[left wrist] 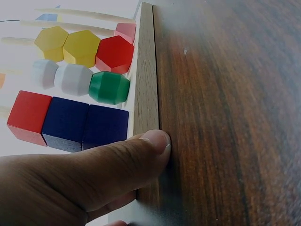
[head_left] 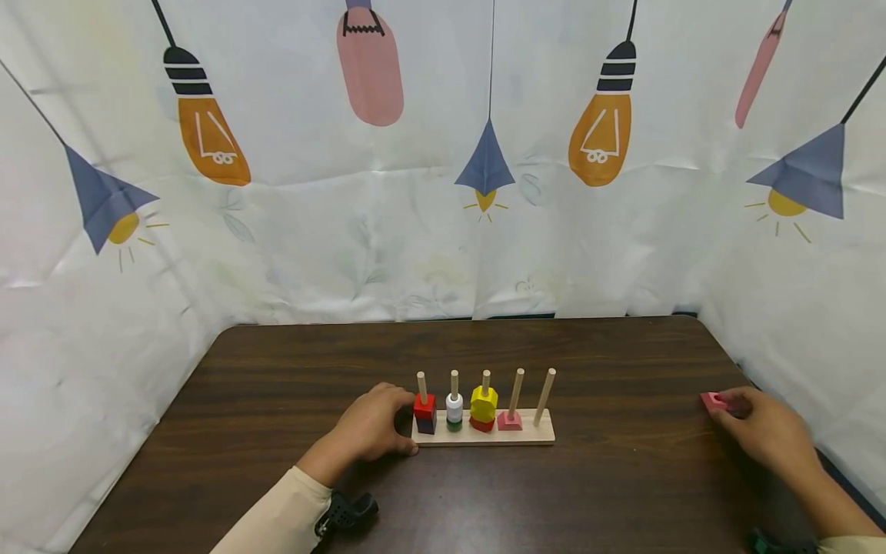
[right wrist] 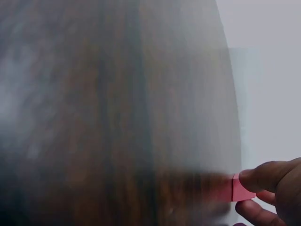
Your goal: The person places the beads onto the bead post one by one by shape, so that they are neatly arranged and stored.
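A wooden peg board (head_left: 477,440) with upright pegs stands on the table. My left hand (head_left: 374,423) grips its left end, and in the left wrist view the thumb (left wrist: 150,143) presses on the base's front edge. Beside that hand, the leftmost peg carries a red cube (left wrist: 29,115) above dark blue cubes (left wrist: 106,125). White beads over a green bead (left wrist: 109,87) and yellow pieces over a red piece (left wrist: 114,54) fill neighbouring pegs. A pink block (head_left: 510,421) sits low on the fourth peg. At the right, my right hand (head_left: 771,431) pinches another pink block (right wrist: 242,189) between thumb and fingers.
The rightmost peg (head_left: 545,396) is bare. Brown wood-grain tabletop (head_left: 588,492) lies between the hands. A white curtain (head_left: 415,231) printed with lamps hangs behind the table and along its sides.
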`<state>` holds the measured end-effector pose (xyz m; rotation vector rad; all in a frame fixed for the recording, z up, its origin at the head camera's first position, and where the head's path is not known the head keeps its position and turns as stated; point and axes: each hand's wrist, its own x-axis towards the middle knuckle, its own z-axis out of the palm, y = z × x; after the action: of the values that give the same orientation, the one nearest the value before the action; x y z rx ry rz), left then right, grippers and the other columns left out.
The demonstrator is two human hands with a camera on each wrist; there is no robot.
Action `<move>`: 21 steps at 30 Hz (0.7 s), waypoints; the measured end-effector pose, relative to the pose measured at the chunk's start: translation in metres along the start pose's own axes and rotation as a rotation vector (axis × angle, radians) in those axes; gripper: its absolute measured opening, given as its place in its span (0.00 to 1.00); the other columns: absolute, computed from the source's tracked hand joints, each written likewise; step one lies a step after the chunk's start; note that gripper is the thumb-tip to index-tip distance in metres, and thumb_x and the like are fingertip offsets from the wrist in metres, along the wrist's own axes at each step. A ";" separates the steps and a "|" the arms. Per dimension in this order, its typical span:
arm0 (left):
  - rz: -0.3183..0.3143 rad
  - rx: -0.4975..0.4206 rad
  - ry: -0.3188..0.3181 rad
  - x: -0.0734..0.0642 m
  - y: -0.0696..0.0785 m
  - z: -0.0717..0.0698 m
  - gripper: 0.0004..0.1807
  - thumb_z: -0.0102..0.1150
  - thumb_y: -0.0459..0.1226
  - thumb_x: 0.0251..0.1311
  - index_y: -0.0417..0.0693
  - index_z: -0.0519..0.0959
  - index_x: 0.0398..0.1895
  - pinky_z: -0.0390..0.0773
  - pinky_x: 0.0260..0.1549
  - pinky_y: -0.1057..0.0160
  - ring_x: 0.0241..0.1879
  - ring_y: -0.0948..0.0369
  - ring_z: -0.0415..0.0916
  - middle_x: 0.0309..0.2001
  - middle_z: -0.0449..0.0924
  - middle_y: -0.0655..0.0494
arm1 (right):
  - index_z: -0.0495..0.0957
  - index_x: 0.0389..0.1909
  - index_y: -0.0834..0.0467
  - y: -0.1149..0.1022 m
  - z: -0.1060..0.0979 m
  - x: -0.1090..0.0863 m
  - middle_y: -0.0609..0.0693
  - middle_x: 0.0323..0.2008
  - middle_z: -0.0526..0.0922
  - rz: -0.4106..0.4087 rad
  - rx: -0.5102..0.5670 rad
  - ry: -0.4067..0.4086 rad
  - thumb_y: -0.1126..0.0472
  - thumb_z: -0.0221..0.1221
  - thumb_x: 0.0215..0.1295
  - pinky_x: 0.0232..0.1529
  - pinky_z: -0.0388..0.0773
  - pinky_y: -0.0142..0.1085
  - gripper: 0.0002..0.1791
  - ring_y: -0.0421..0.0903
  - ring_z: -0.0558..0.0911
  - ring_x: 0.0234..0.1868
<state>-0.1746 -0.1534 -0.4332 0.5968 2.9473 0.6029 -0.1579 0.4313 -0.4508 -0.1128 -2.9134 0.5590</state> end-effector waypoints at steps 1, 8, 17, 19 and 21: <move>0.002 -0.002 0.001 0.000 0.000 0.000 0.37 0.87 0.45 0.38 0.45 0.83 0.56 0.76 0.56 0.44 0.60 0.48 0.74 0.54 0.82 0.50 | 0.80 0.47 0.69 -0.002 0.000 0.000 0.67 0.39 0.84 0.002 -0.001 -0.001 0.55 0.68 0.66 0.31 0.74 0.51 0.20 0.63 0.82 0.36; 0.013 -0.005 0.002 0.000 -0.002 0.001 0.37 0.87 0.44 0.38 0.45 0.84 0.56 0.76 0.56 0.44 0.60 0.48 0.74 0.54 0.82 0.50 | 0.79 0.47 0.67 -0.013 0.005 0.007 0.64 0.38 0.84 0.014 0.026 -0.062 0.50 0.66 0.67 0.32 0.75 0.53 0.23 0.62 0.82 0.38; 0.011 -0.013 0.005 -0.001 -0.002 0.001 0.36 0.87 0.44 0.38 0.45 0.84 0.55 0.77 0.55 0.44 0.59 0.48 0.75 0.53 0.82 0.50 | 0.80 0.46 0.63 -0.041 0.010 0.011 0.56 0.36 0.87 -0.030 0.047 -0.105 0.42 0.68 0.65 0.28 0.76 0.49 0.26 0.57 0.84 0.36; 0.010 -0.020 0.006 -0.001 -0.001 0.001 0.36 0.87 0.43 0.37 0.45 0.84 0.55 0.77 0.55 0.44 0.59 0.48 0.75 0.53 0.83 0.50 | 0.80 0.46 0.63 -0.048 0.011 0.013 0.58 0.38 0.87 -0.034 0.049 -0.121 0.45 0.68 0.65 0.29 0.76 0.52 0.24 0.60 0.84 0.38; 0.008 -0.021 0.008 -0.002 -0.001 0.000 0.36 0.87 0.44 0.37 0.45 0.84 0.55 0.77 0.55 0.44 0.59 0.48 0.75 0.53 0.83 0.50 | 0.80 0.46 0.63 -0.055 0.014 0.015 0.60 0.39 0.87 -0.048 0.052 -0.133 0.49 0.68 0.65 0.30 0.77 0.55 0.22 0.62 0.85 0.39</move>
<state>-0.1736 -0.1549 -0.4340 0.6060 2.9433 0.6370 -0.1772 0.3772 -0.4407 0.0009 -3.0175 0.6584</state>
